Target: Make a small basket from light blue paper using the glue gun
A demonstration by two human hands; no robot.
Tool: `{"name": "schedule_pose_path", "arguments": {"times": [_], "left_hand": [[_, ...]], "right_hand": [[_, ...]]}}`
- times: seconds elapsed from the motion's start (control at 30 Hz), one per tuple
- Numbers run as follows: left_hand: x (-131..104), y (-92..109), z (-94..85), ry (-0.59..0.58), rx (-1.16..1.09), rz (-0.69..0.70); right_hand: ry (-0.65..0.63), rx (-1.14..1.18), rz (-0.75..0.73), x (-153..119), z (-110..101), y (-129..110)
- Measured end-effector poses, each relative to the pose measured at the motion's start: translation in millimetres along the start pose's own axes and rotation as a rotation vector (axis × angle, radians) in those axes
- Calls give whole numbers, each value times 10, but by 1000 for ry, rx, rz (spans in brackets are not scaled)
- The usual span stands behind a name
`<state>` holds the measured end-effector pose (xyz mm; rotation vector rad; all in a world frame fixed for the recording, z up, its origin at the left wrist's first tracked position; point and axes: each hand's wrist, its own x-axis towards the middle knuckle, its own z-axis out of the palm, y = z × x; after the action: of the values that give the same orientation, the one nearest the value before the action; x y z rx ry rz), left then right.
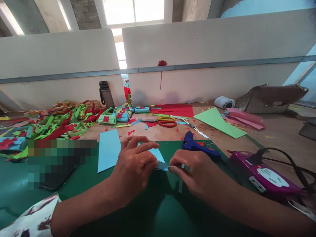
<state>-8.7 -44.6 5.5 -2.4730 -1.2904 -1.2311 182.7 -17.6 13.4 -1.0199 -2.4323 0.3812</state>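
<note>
The held paper (162,166) is sitting between the left hand (137,164) and right hand (191,166), scissors (168,124) lying behind, the bottle (106,96) standing farther back.

Passage is left open over the near part of the green mat (153,214); past the right hand (194,168), the way is blocked by a blue glue gun (197,145), rightward by a purple power strip (266,176).
</note>
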Motion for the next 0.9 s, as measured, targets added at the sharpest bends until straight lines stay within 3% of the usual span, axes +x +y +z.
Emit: {"name": "schedule_pose_path", "arguments": {"times": [0.13,0.3,0.47,0.9], "left_hand": [[-6,16,11,10,62,31],[-12,14,17,38,97,52],[-9,30,14,84,116,59],[-33,36,21,72,102,46]], "right_hand": [[-103,75,92,6,-22,-19],[-195,366,264,44,-25,3],[-202,618,423,94,13,30],[-172,705,430,109,67,64]]}}
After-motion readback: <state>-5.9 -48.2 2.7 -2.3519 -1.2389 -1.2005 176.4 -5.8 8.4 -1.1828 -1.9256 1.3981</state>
